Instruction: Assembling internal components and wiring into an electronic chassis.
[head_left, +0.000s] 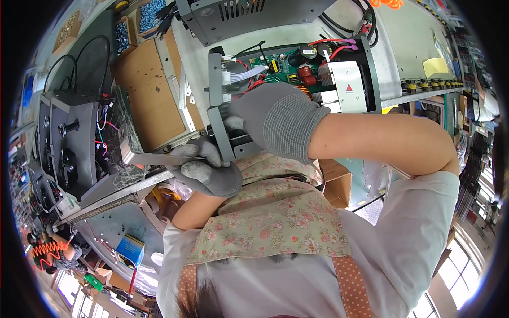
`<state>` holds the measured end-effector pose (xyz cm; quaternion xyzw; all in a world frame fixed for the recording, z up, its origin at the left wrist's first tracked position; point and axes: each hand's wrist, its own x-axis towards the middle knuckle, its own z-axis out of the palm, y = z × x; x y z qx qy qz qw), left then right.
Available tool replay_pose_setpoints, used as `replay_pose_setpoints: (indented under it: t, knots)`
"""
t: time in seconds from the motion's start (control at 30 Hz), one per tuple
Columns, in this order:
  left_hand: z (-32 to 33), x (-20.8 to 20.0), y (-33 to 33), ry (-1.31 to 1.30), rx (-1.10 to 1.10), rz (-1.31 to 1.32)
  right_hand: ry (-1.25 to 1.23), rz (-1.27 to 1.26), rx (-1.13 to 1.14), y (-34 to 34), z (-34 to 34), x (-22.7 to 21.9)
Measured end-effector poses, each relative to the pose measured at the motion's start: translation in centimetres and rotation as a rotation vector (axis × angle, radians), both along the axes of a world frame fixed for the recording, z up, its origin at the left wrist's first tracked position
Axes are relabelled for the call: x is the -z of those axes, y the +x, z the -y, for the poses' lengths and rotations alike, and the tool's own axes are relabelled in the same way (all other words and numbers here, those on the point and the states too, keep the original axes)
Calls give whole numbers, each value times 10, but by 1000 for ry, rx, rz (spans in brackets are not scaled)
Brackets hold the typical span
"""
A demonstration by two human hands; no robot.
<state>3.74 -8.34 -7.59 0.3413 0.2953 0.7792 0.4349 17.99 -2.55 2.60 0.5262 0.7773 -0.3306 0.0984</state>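
Note:
Both my hands wear grey knit gloves with paler fingertips. My left hand (207, 172) is closed around a thin bent metal bracket (146, 158), whose wide end sticks out to the left. It is just beside the lower left corner of an opened dark grey metal case (218, 130). Over that case's left panel, my right hand (265, 114) reaches in with curled fingers. Whatever its fingertips grip is hidden by the glove. Inside the case are a green circuit board (281, 69), a white ribbon cable (248, 75), red wires and a silver heat sink block (344, 87).
Another grey case (254, 18) stands at the far side. To the left are a brown cardboard sheet (143, 93), boxes of small blue parts (151, 15) and a further wired grey unit (69, 138). A yellow paper (436, 67) lies on the right.

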Motion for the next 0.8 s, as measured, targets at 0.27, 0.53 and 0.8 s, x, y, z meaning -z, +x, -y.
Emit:
replay_pose_setpoints:
  t: [0.27, 0.53, 0.8]
  knots:
    - [-3, -10, -2, -62, 32, -130, 3, -256, 43, 18, -1, 11]
    - [0, -6, -7, -89, 14, -137, 10, -112, -103, 6, -7, 0]
    - [-3, -15, -16, -45, 83, -88, 14, -103, -43, 4, 8, -5]
